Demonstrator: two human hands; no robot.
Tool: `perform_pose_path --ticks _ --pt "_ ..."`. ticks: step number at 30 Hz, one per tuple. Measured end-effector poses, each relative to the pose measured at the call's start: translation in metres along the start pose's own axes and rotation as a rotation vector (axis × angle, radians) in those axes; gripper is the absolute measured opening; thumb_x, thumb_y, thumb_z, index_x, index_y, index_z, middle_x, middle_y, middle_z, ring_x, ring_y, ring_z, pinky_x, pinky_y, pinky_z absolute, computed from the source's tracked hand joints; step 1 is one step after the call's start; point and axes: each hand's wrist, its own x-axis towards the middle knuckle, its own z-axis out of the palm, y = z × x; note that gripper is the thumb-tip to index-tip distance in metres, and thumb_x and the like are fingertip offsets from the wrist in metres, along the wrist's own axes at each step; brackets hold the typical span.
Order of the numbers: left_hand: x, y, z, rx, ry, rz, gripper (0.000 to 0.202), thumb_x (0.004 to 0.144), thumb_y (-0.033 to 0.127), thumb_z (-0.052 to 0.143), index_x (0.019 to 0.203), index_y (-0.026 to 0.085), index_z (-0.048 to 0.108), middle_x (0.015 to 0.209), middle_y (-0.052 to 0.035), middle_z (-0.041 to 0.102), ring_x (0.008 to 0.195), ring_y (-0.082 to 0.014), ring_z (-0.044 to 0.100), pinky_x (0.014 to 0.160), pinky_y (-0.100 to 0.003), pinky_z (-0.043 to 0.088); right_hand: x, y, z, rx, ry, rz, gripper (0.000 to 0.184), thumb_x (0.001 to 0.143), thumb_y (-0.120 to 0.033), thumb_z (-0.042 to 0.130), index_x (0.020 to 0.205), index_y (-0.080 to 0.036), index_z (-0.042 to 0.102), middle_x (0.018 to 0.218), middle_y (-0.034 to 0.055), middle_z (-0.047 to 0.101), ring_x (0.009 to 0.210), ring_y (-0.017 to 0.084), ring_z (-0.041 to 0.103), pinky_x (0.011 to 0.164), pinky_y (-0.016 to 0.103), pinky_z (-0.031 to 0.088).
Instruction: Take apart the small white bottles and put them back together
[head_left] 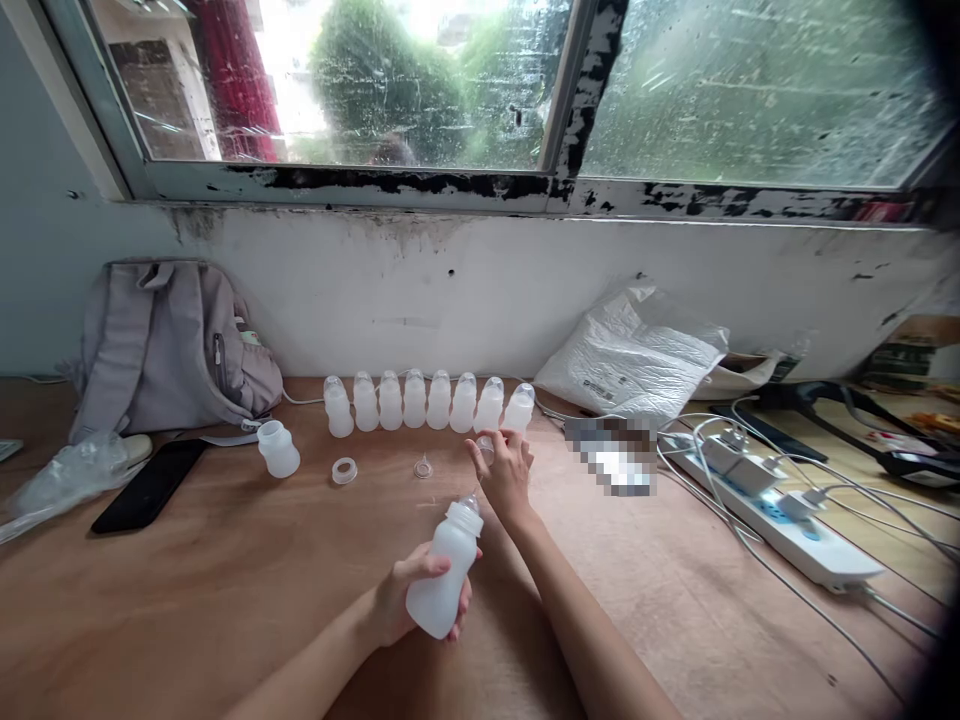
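Note:
My left hand (397, 605) is closed round a white baby bottle (446, 575), tilted with its clear teat end pointing away from me. My right hand (504, 470) reaches forward over the wooden table (225, 590), its fingers pinched on a small clear cap (484, 445). Just beyond it a row of several capped white bottles (427, 400) stands along the wall. An uncapped bottle (278, 449) stands apart at the left. A white ring (344, 470) and a clear teat (423, 466) lie loose on the table between them.
A grey backpack (169, 345) leans on the wall at left, with a black phone (148, 485) and a crumpled plastic bag (67, 475) before it. A white plastic bag (634, 355) and a power strip (780, 510) with cables lie at right.

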Motion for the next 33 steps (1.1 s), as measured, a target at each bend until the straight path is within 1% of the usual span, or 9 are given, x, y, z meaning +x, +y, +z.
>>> perform_pose_path --ticks 4,8,13,21,24,27,29,31,33 --pt "0.000 0.001 -0.005 -0.015 0.046 0.040 0.043 0.076 0.034 0.042 0.115 0.013 0.040 0.068 -0.0041 0.055 0.049 -0.0137 0.055 0.040 -0.022 0.041 0.005 0.016 -0.001 -0.032 -0.033 -0.045 0.029 0.078 -0.040 0.047 0.098 -0.021 0.056 0.092 0.0074 0.059 0.095 0.025 0.044 0.080 0.038 0.026" --pt "0.001 0.000 -0.006 -0.016 0.067 0.046 0.043 0.077 0.033 0.041 0.115 0.013 0.040 0.070 -0.0048 0.055 0.050 -0.0143 0.056 0.041 -0.023 0.041 0.010 0.033 -0.001 0.003 -0.103 -0.035 0.022 0.076 -0.034 0.049 0.092 -0.022 0.058 0.092 0.0054 0.063 0.103 0.025 0.042 0.089 0.043 0.016" --pt "0.001 0.002 -0.006 -0.012 0.085 0.062 0.039 0.076 0.034 0.043 0.109 0.012 0.045 0.069 -0.0043 0.054 0.050 -0.0141 0.055 0.041 -0.022 0.041 0.009 0.044 -0.001 0.017 -0.245 -0.033 0.018 0.070 -0.028 0.049 0.084 -0.026 0.060 0.089 0.0017 0.064 0.103 0.025 0.042 0.092 0.049 0.006" --pt "0.000 0.007 -0.006 0.003 0.112 0.087 0.037 0.076 0.035 0.044 0.106 0.013 0.047 0.069 -0.0035 0.053 0.050 -0.0137 0.055 0.043 -0.023 0.040 0.010 0.050 -0.001 0.039 -0.285 0.041 0.031 0.062 -0.017 0.044 0.088 -0.024 0.058 0.092 0.0026 0.063 0.104 0.025 0.042 0.094 0.051 0.007" --pt "0.000 0.008 -0.004 0.023 0.130 0.104 0.037 0.075 0.035 0.046 0.105 0.014 0.046 0.069 -0.0033 0.053 0.050 -0.0140 0.055 0.043 -0.024 0.040 0.011 0.048 -0.003 0.110 -0.205 0.069 0.034 0.061 -0.015 0.044 0.090 -0.022 0.059 0.094 0.0038 0.063 0.106 0.025 0.041 0.095 0.050 0.010" --pt "0.001 0.011 -0.002 0.073 0.229 0.159 0.037 0.073 0.035 0.050 0.103 0.015 0.045 0.071 -0.0040 0.055 0.053 -0.0141 0.054 0.043 -0.024 0.041 0.007 0.028 -0.007 0.378 -0.090 0.113 0.022 0.067 -0.021 0.046 0.083 -0.020 0.061 0.090 0.0063 0.062 0.100 0.025 0.046 0.091 0.043 0.024" --pt "0.001 0.013 0.000 0.132 0.324 0.210 0.033 0.072 0.035 0.053 0.098 0.015 0.045 0.073 -0.0047 0.056 0.056 -0.0139 0.053 0.043 -0.024 0.041 -0.001 0.002 -0.008 0.731 -0.134 0.194 0.020 0.074 -0.032 0.046 0.080 -0.020 0.061 0.085 0.0060 0.063 0.087 0.022 0.053 0.082 0.037 0.035" --pt "0.000 0.015 0.001 0.210 0.398 0.255 0.029 0.073 0.034 0.054 0.092 0.015 0.046 0.072 -0.0045 0.056 0.056 -0.0135 0.052 0.042 -0.022 0.040 -0.012 -0.027 -0.008 1.118 -0.329 0.281 0.025 0.077 -0.040 0.046 0.084 -0.020 0.059 0.086 0.0060 0.063 0.081 0.020 0.056 0.076 0.034 0.040" --pt "0.000 0.018 0.001 0.282 0.443 0.290 0.025 0.073 0.033 0.054 0.088 0.015 0.047 0.068 -0.0032 0.055 0.054 -0.0128 0.052 0.042 -0.021 0.039 -0.023 -0.052 -0.008 1.351 -0.589 0.354 0.032 0.076 -0.045 0.047 0.092 -0.020 0.058 0.089 0.0075 0.063 0.080 0.020 0.057 0.068 0.032 0.042"
